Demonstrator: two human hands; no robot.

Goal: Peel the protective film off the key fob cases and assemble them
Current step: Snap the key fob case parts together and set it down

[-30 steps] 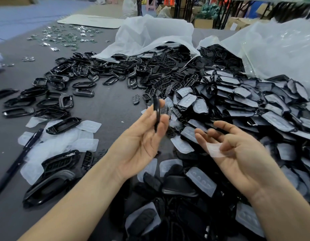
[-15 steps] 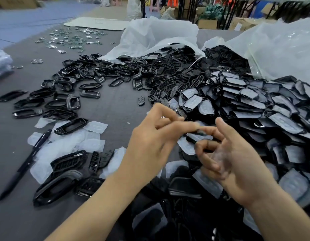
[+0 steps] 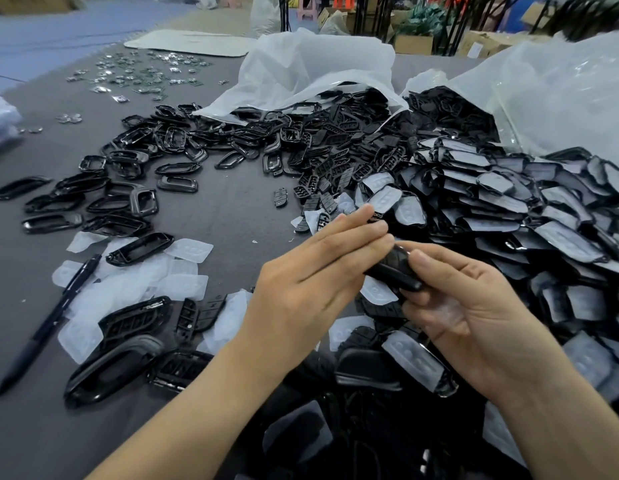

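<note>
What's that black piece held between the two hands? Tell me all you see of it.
The black case is a glossy, rounded, oblong shell, plastic by its look. It is held in the air above the pile. The right hand grips it, thumb on top; the left hand touches its upper end with straight fingers.

Nothing legible
You'll find no readable print on the key fob cases (image 3: 509, 202), bags (image 3: 561, 98) or boxes (image 3: 413, 43).
</note>
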